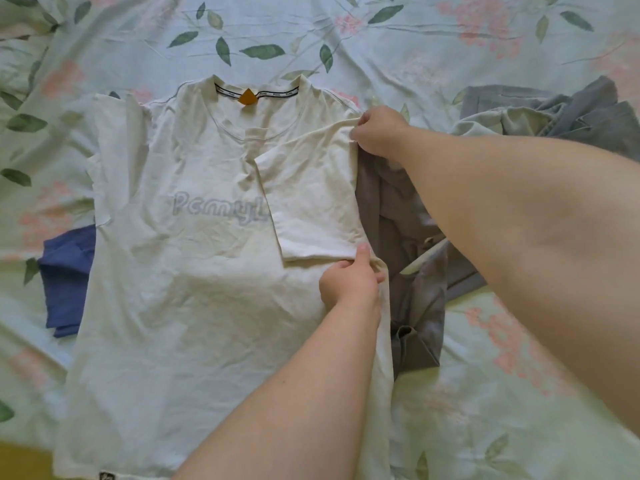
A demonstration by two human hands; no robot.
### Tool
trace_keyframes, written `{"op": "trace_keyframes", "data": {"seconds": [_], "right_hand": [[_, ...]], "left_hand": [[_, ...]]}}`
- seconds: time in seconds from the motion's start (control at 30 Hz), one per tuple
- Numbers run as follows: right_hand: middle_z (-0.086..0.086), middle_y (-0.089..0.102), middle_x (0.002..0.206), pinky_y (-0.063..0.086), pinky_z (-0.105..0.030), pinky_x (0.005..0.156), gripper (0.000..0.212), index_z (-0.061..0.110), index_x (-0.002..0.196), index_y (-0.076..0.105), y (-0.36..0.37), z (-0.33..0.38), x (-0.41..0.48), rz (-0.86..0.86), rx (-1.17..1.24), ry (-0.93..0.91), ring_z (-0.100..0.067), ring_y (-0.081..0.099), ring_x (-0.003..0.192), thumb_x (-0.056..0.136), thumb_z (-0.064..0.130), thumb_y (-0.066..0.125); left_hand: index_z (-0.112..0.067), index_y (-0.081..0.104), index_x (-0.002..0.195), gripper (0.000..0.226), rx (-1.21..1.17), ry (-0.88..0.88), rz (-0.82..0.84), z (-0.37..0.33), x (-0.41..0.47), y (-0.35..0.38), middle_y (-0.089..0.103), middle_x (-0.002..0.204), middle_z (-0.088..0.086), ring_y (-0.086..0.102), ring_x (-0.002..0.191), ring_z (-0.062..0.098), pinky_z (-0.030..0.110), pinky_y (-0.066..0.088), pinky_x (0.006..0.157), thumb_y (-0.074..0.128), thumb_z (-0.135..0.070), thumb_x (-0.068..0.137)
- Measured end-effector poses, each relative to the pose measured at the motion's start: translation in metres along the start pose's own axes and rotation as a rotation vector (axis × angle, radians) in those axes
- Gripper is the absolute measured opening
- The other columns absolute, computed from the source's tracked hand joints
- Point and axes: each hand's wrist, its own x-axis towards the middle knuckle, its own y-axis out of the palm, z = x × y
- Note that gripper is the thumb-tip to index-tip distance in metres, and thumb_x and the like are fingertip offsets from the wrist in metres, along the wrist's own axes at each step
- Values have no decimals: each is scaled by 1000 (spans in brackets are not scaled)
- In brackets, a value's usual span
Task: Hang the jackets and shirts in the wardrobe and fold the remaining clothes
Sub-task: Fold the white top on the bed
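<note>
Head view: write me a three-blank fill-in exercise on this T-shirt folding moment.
1. The neck tag of the T-shirt is ____.
2. The left hand grips the hem of the folded ____.
3. The garment peeking from under the T-shirt at the picture's left is ____.
Missing words: orange; sleeve; blue.

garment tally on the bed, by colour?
Cream T-shirt: 1
Blue garment: 1
Taupe garment: 1
Blue-grey garment: 1
Total: 4 that can be told apart. The taupe and blue-grey pieces lie in a tangled heap, so more may be hidden there.
</note>
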Motion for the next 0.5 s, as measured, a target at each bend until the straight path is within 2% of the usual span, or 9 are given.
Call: {"op": "trace_keyframes", "data": {"seconds": [0.07,0.1,0.17,0.23,0.3,0.37,0.43,0.5], "right_hand": [[-4,60,82,44,-29,62,18,8,91,67,-3,-2,-2,35,73,-17,-21,56,78,88,24,60],[-7,65,88,50,-31,67,21,5,95,70,-4,-4,-3,44,70,-17,-23,60,82,87,22,59],[-14,70,103,56,-34,77,27,2,103,72,-5,-7,-3,41,69,-12,-27,65,96,86,14,54],[-13,69,101,53,-29,70,25,3,102,73,-6,-8,-3,16,91,-7,-28,65,100,87,12,54],[-9,67,94,48,-27,65,22,5,97,72,-8,-7,-3,-42,69,-1,-28,66,98,89,12,54],[-7,65,92,45,-27,68,20,8,93,69,-11,-8,-2,-122,11,3,-28,65,96,90,13,50],[-9,67,99,43,-27,72,22,8,96,69,-10,-10,-3,-175,-41,2,-27,62,96,92,13,47],[-11,67,109,44,-29,79,22,10,102,66,-5,-12,-6,-169,-107,5,-28,61,103,95,13,46]], "left_hand": [[-16,63,75,31,-48,-17,18,-3,1,-1,69,51,-3,74,58,14,30,61,64,79,-40,87],[-15,62,76,28,-74,-18,26,-4,0,-1,68,51,-3,74,57,14,29,60,61,78,-34,89],[-15,56,79,25,-125,-28,47,-6,-3,1,67,48,-3,75,59,16,31,62,65,72,-25,95],[-20,45,79,28,-174,-60,69,-8,-7,4,65,46,-4,76,62,17,36,64,74,62,-21,101],[-23,40,79,29,-186,-73,87,-6,-10,6,67,49,-4,76,63,17,37,64,77,56,-21,104],[-23,42,80,28,-165,-67,103,-3,-11,8,70,61,1,76,64,17,37,64,78,55,-22,105],[-20,45,82,25,-151,-78,122,-2,-9,7,70,74,6,77,66,18,38,64,79,57,-22,104],[-12,54,90,17,-111,-122,166,-5,-6,5,73,83,11,77,66,18,33,64,74,61,-22,102]]}}
